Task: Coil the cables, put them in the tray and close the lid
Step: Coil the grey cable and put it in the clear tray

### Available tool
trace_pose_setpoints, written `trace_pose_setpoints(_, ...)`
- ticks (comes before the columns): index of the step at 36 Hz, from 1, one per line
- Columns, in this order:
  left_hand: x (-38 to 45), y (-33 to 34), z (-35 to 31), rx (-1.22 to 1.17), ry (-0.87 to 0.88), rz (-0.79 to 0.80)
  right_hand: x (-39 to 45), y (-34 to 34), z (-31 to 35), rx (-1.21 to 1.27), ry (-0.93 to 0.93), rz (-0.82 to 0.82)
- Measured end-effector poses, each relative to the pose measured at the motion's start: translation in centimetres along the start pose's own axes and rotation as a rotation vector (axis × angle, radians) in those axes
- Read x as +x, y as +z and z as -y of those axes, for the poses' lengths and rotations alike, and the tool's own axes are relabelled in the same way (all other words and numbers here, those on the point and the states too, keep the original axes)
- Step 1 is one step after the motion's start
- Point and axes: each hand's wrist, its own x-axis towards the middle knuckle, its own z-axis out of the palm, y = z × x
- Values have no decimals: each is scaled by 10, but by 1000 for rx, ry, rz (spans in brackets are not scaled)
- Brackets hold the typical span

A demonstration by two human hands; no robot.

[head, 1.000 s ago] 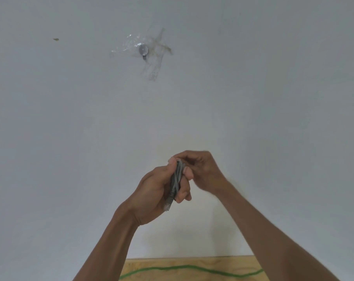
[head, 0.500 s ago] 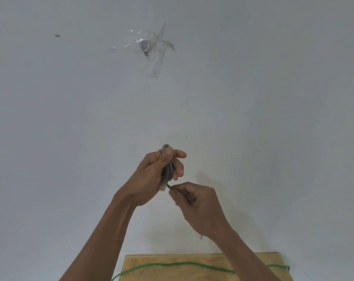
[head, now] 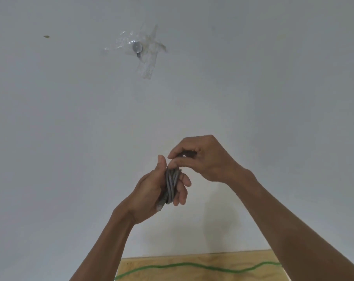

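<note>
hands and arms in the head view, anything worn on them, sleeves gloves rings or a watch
Both the left hand and the right hand are bare: no gloves, and no rings or watch show. Both forearms are uncovered right down to the bottom edge of the frame, so no sleeves are visible. No markings or bands appear on either wrist.

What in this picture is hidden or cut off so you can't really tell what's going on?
- Head view: grey cable, its top end hidden under the right hand; the left hand covers one side.
- Green cable on the wooden board: both cut off by the bottom edge and the arms.
- Tray and lid: out of frame.
- Object taped to the wall: too blurred to identify.
</note>
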Motion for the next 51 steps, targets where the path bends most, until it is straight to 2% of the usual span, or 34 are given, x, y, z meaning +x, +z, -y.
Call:
trace_pose_setpoints(6, -3, 8, -1, -178, -2, 57, -14, 21, -10, 551, 272, 61)
trace_pose_setpoints(9, -4, 6, 0, -166, -25, 56, -25, 32, -9, 639, 295, 30)
trace_pose_setpoints(13, -6, 9, 0, -64, -26, -47, -26, 40, -10, 626, 273, -83)
trace_pose_setpoints(16, -4, 12, 0, 76, 29, -163, -26, 44, -9, 634, 263, -101)
trace_pose_setpoints(21, 1, 23, -3, 139, 117, -363, -24, 45, -4, 727, 245, -117)
trace_pose_setpoints(32, 17, 36, -4, 57, 320, -746, -16, 41, 1, 664, 188, -263)
trace_pose_setpoints(35, 18, 31, -3, 88, 342, -790, -17, 44, -4, 586, 214, -316)
trace_pose_setpoints(40, 17, 33, 7, 192, 348, -830, -21, 51, -6, 597, 271, -334)
trace_pose_setpoints(43, 15, 33, 8, 270, 342, -875, -22, 51, -9, 648, 331, -285)
trace_pose_setpoints(48, 12, 31, 6, 294, 353, -928, -24, 36, -20, 912, 455, -2)
trace_pose_setpoints(51, 11, 30, 6, 297, 365, -968, -27, 28, -29, 947, 443, 93)
